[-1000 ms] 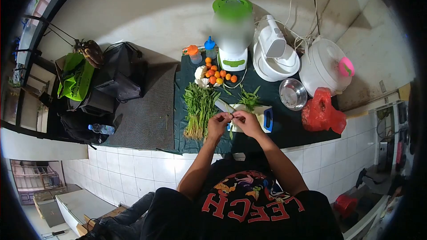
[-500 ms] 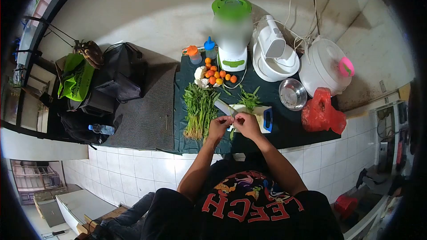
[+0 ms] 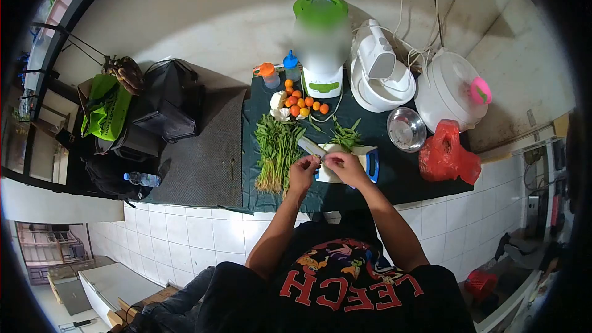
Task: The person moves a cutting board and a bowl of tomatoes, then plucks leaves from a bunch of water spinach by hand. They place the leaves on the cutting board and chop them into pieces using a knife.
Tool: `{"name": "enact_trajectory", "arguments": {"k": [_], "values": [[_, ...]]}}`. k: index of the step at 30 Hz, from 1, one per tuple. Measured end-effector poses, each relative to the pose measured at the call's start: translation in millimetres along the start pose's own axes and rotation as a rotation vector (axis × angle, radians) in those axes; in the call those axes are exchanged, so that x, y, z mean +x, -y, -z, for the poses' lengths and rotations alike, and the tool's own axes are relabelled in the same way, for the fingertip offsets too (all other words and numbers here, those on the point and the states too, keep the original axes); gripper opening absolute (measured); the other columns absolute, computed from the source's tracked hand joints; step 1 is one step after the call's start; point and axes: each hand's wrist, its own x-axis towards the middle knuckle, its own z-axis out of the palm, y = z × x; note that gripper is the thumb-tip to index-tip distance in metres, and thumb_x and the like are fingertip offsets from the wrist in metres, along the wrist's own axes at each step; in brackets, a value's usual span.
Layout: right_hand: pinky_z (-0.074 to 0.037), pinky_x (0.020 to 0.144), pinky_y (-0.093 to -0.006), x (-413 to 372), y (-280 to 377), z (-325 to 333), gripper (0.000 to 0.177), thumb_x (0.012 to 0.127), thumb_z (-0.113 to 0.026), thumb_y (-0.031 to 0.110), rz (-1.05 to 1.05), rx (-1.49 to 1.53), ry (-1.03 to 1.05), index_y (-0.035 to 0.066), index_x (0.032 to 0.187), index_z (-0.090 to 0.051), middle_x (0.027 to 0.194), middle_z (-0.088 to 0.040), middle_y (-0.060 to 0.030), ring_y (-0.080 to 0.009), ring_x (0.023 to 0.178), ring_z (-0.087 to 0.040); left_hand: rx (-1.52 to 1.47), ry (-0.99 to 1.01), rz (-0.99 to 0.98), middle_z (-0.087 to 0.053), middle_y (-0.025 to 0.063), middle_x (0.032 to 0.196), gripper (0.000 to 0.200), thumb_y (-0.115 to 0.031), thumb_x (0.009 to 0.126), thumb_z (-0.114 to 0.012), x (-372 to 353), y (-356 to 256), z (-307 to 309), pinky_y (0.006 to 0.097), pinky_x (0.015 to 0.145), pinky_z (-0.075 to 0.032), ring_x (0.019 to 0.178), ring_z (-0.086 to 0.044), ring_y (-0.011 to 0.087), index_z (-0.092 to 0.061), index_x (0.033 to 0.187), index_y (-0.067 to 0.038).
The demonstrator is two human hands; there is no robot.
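My left hand is closed, fingertips pinched on something too small to make out, at the left edge of the white cutting board. Close beside it, my right hand is also closed over the board, its fingertips hiding whatever they pinch. A knife lies just beyond my hands, its blade pointing up and left. Picked green leaves are heaped at the board's far edge. A large bunch of leafy greens with roots lies left of my hands.
Orange tomatoes and white bulbs lie beyond the greens. Behind them stand a blender and a mixer. To the right are a metal bowl, a red plastic bag and a white lidded container.
The green piece that hung below my fingertips no longer shows. My hands have shifted slightly, with the right wrist a little further right.
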Motion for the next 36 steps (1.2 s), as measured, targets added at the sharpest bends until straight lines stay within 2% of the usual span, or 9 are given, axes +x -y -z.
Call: {"name": "enact_trajectory", "arguments": {"k": [12, 14, 17, 20, 26, 27, 29, 32, 36], "values": [[-0.053, 0.069, -0.0302, -14, -16, -16, 0.018, 0.088, -0.073, 0.018, -0.043, -0.120, -0.053, 0.000, 0.091, -0.073, 0.075, -0.071, -0.0071, -0.0132, 0.070, -0.067, -0.020, 0.090, -0.003, -0.069, -0.0022, 0.094, 0.018, -0.022, 0.101, -0.068, -6, 7, -1, 0.0266, 0.077, -0.050, 0.085, -0.062, 0.0078, -0.072, 0.108, -0.006], [-0.053, 0.067, -0.0335, -12, -23, -18, 0.015, 0.088, -0.072, 0.017, -0.001, -0.153, -0.067, 0.002, 0.090, -0.073, 0.075, -0.072, -0.0088, -0.0190, 0.070, -0.070, -0.054, 0.091, -0.008, -0.069, -0.0018, 0.093, 0.015, -0.020, 0.101, -0.068, -7, 10, 1, 0.0269, 0.077, -0.050, 0.084, -0.062, 0.0078, -0.072, 0.105, -0.007], [-0.054, 0.072, -0.0431, 6, -28, -3, 0.009, 0.085, -0.071, 0.016, 0.029, -0.351, -0.193, 0.009, 0.090, -0.075, 0.083, -0.074, -0.0086, -0.0333, 0.078, -0.071, -0.063, 0.061, 0.012, -0.069, -0.0012, 0.093, 0.012, -0.019, 0.100, -0.067, -2, 24, 14, 0.0271, 0.076, -0.050, 0.084, -0.062, 0.0092, -0.068, 0.102, -0.007], [-0.052, 0.078, -0.0445, 35, -23, 19, 0.009, 0.085, -0.072, 0.016, 0.255, -0.564, -0.357, 0.011, 0.091, -0.076, 0.087, -0.072, -0.0104, -0.0322, 0.086, -0.070, 0.035, 0.073, 0.031, -0.070, 0.0002, 0.095, 0.009, -0.016, 0.098, -0.067, -5, 22, 22, 0.0268, 0.075, -0.050, 0.084, -0.063, 0.0104, -0.065, 0.101, -0.008], [-0.050, 0.080, -0.0473, 42, 7, 27, 0.022, 0.085, -0.069, 0.013, 0.423, -0.956, -0.496, 0.010, 0.107, -0.073, 0.107, -0.069, -0.0154, -0.0360, 0.096, -0.066, 0.094, 0.033, 0.100, -0.070, 0.0021, 0.087, 0.013, -0.014, 0.093, -0.070, -12, 30, 23, 0.0267, 0.067, -0.048, 0.075, -0.061, 0.0093, -0.066, 0.100, -0.004], [-0.050, 0.080, -0.0473, 39, -6, 22, 0.022, 0.085, -0.069, 0.013, 0.422, -0.955, -0.494, 0.010, 0.107, -0.073, 0.107, -0.069, -0.0154, -0.0360, 0.096, -0.066, 0.113, 0.015, 0.093, -0.071, 0.0029, 0.088, 0.016, -0.015, 0.093, -0.071, -11, 35, 25, 0.0276, 0.067, -0.048, 0.075, -0.061, 0.0104, -0.067, 0.101, -0.003], [-0.052, 0.086, -0.0474, 37, -51, 10, 0.030, 0.087, -0.066, 0.012, 0.113, -0.801, 0.004, 0.010, 0.116, -0.071, 0.114, -0.068, -0.0136, -0.0355, 0.104, -0.065, 0.130, -0.005, 0.083, -0.071, 0.0038, 0.088, 0.018, -0.016, 0.092, -0.072, -4, 46, 32, 0.0284, 0.066, -0.049, 0.074, -0.062, 0.0114, -0.068, 0.103, -0.002], [-0.051, 0.093, -0.0457, 34, -56, -15, 0.034, 0.084, -0.068, 0.008, 0.076, -0.693, 0.028, 0.007, 0.118, -0.070, 0.115, -0.068, -0.0137, -0.0368, 0.108, -0.064, 0.247, 0.045, 0.063, -0.072, 0.0052, 0.089, 0.024, -0.019, 0.091, -0.074, 1, 63, 44, 0.0298, 0.066, -0.050, 0.074, -0.063, 0.0132, -0.069, 0.105, 0.001], [-0.051, 0.101, -0.0422, 48, -56, -26, 0.034, 0.093, -0.054, 0.005, 0.272, -0.684, -0.045, 0.007, 0.123, -0.069, 0.126, -0.067, -0.0128, -0.0337, 0.117, -0.062, 0.330, 0.046, 0.067, -0.074, 0.0077, 0.091, 0.032, -0.023, 0.090, -0.077, -1, 63, 39, 0.0304, 0.072, -0.053, 0.079, -0.066, 0.0142, -0.070, 0.106, 0.003]]}}
